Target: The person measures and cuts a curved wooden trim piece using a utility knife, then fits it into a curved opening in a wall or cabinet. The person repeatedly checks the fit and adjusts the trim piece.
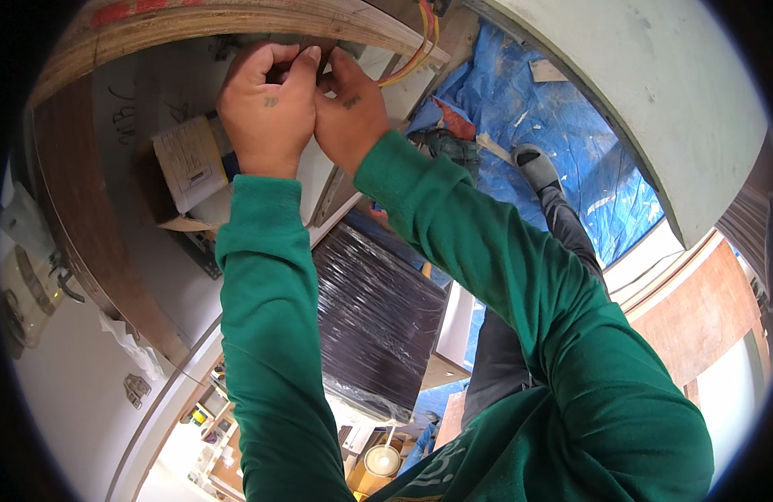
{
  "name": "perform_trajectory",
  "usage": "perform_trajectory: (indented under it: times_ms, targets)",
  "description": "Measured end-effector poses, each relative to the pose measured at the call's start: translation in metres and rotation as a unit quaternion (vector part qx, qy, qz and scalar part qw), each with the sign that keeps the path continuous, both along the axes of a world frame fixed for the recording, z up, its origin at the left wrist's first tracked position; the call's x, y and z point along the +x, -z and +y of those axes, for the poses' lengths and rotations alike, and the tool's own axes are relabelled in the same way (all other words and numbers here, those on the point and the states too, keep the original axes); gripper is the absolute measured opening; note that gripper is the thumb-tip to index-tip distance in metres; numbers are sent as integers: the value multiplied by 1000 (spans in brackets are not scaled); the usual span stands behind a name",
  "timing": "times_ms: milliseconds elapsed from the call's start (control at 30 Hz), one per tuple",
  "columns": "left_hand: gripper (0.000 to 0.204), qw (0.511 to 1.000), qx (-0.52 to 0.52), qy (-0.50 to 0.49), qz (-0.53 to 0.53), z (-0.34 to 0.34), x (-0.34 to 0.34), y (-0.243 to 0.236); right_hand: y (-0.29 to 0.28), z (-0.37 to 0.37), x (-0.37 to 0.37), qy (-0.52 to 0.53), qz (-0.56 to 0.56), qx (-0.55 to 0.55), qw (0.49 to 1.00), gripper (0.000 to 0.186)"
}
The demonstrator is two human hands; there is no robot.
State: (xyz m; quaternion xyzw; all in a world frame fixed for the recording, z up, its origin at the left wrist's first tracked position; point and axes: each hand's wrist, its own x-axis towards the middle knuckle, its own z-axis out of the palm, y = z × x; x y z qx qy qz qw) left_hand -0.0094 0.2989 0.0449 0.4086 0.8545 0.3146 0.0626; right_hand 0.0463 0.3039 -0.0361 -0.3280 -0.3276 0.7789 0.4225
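Note:
My left hand (267, 113) and my right hand (350, 107) are close together under a curved wooden edge (181, 27), at the top of the view. Thumbs and fingertips on both are closed in a pinch. Between them is a small dark patch, and what they grip there is too hidden to name. Just right of my right hand hang red and yellow wires (426, 52). Below and left of my left hand, an opened cardboard box (188, 163) with a white label lies tilted on a grey surface.
A dark panel in shiny plastic wrap (374, 314) stands beneath my forearms. Blue tarp (562, 125) covers the floor at the right, with scraps and my slippered foot (535, 167) on it. A large pale curved panel (654, 75) fills the upper right. A metal latch (136, 390) is at lower left.

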Motion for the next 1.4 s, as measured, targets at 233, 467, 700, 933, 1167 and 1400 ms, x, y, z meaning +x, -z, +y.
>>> perform_trajectory:
  times_ms: [233, 467, 700, 933, 1167, 1400]
  targets:
    - [22, 999, -16, 3, 27, 3, 1, -1, 9, 1, -2, 15, -29, 52, 998, 38]
    - [23, 999, -38, -13, 34, 4, 3, 1, 10, 4, -4, 0, 29, 19, 999, 35]
    - [19, 996, 12, 25, 79, 5, 3, 7, -8, 21, 27, -108, 130, -238, 956, 26]
    - [16, 988, 31, 68, 132, 3, 3, 9, -8, 37, 27, -103, 124, -292, 943, 21]
    - [14, 985, 26, 83, 148, 2, 3, 10, -1, 41, 29, -120, 142, -325, 927, 22]
    - [14, 985, 18, 71, 159, 4, 4, 10, -6, 39, 29, -84, 77, -318, 941, 20]
